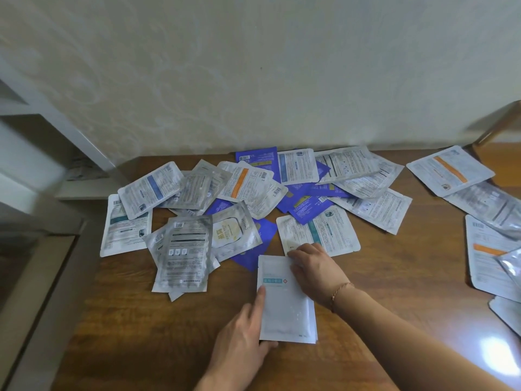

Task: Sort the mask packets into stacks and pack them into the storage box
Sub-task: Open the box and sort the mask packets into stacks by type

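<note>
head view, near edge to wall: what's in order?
left hand → white packet stack → right hand → teal-band packet → orange-band packet → purple packet → wall

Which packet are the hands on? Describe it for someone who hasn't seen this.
On the wooden table, nearer than the scattered pile, lies a white packet between left hand and right hand. Only it is plain white with a teal label.
</note>
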Tool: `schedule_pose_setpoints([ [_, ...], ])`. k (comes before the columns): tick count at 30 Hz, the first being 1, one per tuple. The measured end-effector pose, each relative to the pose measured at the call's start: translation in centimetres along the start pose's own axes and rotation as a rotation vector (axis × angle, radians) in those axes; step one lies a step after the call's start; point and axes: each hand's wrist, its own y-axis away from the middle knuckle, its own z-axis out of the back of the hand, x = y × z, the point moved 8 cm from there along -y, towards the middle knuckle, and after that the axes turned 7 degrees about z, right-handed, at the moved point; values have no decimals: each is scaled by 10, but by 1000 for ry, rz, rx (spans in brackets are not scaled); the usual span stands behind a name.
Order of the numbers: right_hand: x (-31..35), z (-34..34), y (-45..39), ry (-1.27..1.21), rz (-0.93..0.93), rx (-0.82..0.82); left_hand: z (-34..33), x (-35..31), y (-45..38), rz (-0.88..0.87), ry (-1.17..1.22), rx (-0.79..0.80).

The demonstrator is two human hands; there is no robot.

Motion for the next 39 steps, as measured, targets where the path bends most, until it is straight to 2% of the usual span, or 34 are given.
schedule_pose_setpoints([
  [7, -16, 6, 15, -29, 11, -35, -13, -21, -6, -15, -47, 46],
  [11, -59, 29, 43, 11, -3, -149, -40, -63, -18, -137, -123, 13],
  [15, -124, 59, 67, 55, -128, -207, -63, -131, -39, -274, -267, -4],
  [18, -158, 77, 76, 88, -216, -185, -64, -164, -55, -267, -297, -19],
  [22, -169, 85, 73, 77, -204, -100, -63, -176, -56, -283, -263, 53],
  [24, -167, 93, 70, 42, -254, -133, -48, -171, -61, -294, -240, 7],
  [26, -157, 109, 64, 30, -291, -288, -16, -154, -78, -248, -201, -141],
  [28, -133, 112, 49, 32, -233, -353, 3, -137, -99, -205, -260, -234],
  [29, -119, 106, 38, 49, -179, -318, 1, -129, -108, -194, -309, -196],
  [31, -92, 85, 19, 166, -59, -150, -17, -117, -118, -204, -405, -73],
  [34, -67, 36, 10, 404, 92, 180, -29, -98, -99, -232, -478, -47],
  [37, -40, -4, 29, 430, 180, 303, -30, -65, -64, -218, -394, -38],
  [39, -21, -28, 46, 453, 245, 323, -29, -37, -40, -228, -372, -41],
])
